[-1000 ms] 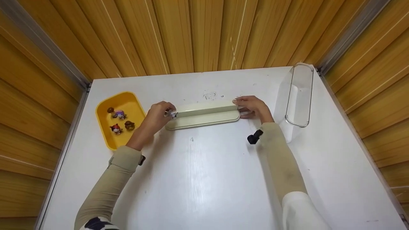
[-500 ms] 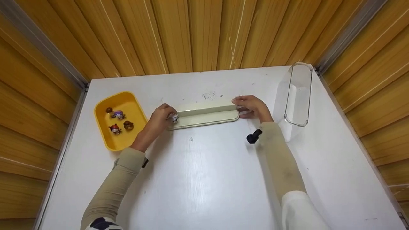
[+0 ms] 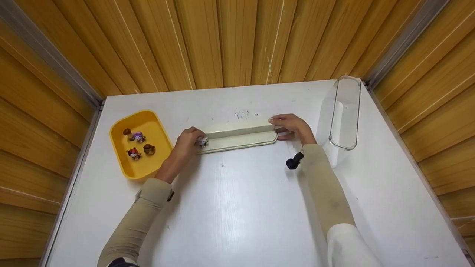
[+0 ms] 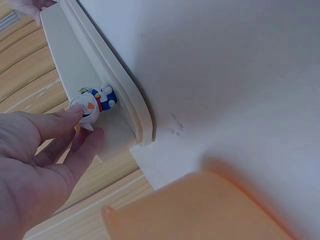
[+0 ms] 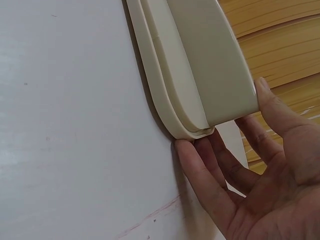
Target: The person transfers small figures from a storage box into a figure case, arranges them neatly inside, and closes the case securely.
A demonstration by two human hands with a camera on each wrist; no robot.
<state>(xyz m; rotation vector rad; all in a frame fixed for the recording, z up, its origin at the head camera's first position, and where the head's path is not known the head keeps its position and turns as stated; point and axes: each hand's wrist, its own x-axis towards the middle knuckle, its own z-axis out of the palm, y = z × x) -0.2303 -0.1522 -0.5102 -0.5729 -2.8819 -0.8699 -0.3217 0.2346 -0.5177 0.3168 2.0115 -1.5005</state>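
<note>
My left hand pinches a small toy figurine with a white head, orange beak, red collar and blue body. In the left wrist view, thumb and fingertips hold its head while its feet point at the raised rim of a long cream L-shaped shelf piece. The figurine is at that piece's left end; whether it rests on the surface cannot be told. At the other end, my right hand grips the shelf piece, thumb at the upright panel's edge and fingers by the rounded corner of its base.
A yellow tray at the left contains several small figurines, among them a red one and a purple-striped one. A clear, long, narrow container stands at the right of the white table. Wood-look panels surround the table.
My left hand has shifted slightly right and towards me with the figurine, over the shelf piece's left end. My right hand keeps its grip; the view has tilted slightly.
</note>
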